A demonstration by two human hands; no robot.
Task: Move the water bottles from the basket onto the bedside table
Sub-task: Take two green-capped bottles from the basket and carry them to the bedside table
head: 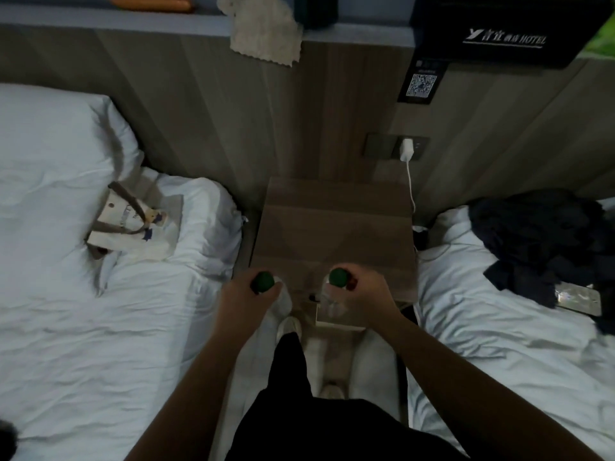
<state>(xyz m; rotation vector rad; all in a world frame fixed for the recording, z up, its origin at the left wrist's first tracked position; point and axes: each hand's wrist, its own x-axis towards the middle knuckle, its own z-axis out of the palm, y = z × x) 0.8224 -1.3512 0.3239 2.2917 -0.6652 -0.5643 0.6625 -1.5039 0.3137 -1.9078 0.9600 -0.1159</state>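
Green-capped left bottle (266, 284) gripped in left hand (243, 301) | right bottle (336, 284) gripped in right hand (366, 294) | both upright at near edge of wooden bedside table (336, 221).

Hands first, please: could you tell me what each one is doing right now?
Left hand: closed on green-capped bottle.
Right hand: closed on second bottle.

I was looking into a hotel bedroom: two beds with rumpled white sheets (83, 327) flanked a wooden bedside worktop (336, 227), a black sign (506, 31) reading "HOTEL" sat on the headboard ledge, and a charger (406, 149) was plugged into the wall.
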